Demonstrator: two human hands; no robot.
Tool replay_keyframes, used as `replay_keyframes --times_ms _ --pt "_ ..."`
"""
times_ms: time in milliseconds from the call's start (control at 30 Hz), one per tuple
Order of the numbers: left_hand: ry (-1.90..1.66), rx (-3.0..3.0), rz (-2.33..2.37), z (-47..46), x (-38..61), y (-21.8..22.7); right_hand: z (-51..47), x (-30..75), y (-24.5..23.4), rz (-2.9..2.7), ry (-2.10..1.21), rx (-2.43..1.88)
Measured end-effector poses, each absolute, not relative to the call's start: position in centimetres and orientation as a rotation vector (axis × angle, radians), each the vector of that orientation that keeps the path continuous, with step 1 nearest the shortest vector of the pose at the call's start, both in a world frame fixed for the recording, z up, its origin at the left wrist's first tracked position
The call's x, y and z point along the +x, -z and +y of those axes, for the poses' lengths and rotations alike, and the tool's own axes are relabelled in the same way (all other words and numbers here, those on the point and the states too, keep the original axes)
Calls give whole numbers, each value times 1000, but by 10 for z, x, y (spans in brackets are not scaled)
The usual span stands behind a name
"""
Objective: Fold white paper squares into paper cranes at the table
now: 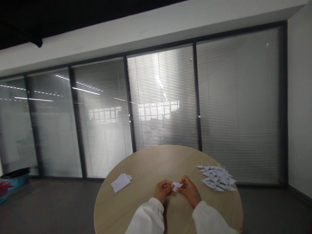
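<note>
Firstly, far L: blue tub (17, 182) on flr. On L side of rd. table (146, 162), white sheets (120, 184) lie flat, stacked out of line. L hand (162, 191): thumb & fingertips pinching L side of folded white paper (175, 185), held betw. both hands over tabletop. R hand (190, 191): thumb & index pinching its R side. Table's R side: pile of pointed paper pcs. (217, 177), overlapping.

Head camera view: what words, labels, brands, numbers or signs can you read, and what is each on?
None readable.
No writing shows on the flat sheets, the folded pile, or the folded paper in the left hand and right hand.
White marks on the dark frames are too small to read.
</note>
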State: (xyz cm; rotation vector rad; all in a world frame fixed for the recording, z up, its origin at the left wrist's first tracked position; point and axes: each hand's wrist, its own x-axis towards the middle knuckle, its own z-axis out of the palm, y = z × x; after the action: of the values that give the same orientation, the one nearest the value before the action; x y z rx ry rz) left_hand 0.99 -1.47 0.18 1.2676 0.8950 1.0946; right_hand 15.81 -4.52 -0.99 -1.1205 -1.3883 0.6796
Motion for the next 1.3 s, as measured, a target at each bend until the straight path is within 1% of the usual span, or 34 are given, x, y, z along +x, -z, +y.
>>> replay_keyframes --times_ms 133,300,733,1100,1300 --pt "-1132 1225 904 -12 9 -1 -49 158 5 -1421 -766 -959" --pt "-1113 1221 905 -12 10 -1 -49 160 4 -1476 -616 -937" --pt "-1150 1245 860 -14 15 0 -47 155 12 -1492 -445 -1062" --pt "-1107 1241 824 -14 15 4 -48 152 11 -1464 -420 -1101" --pt "-1121 1347 845 -17 16 0 -47 153 9 -1383 -543 -1096"
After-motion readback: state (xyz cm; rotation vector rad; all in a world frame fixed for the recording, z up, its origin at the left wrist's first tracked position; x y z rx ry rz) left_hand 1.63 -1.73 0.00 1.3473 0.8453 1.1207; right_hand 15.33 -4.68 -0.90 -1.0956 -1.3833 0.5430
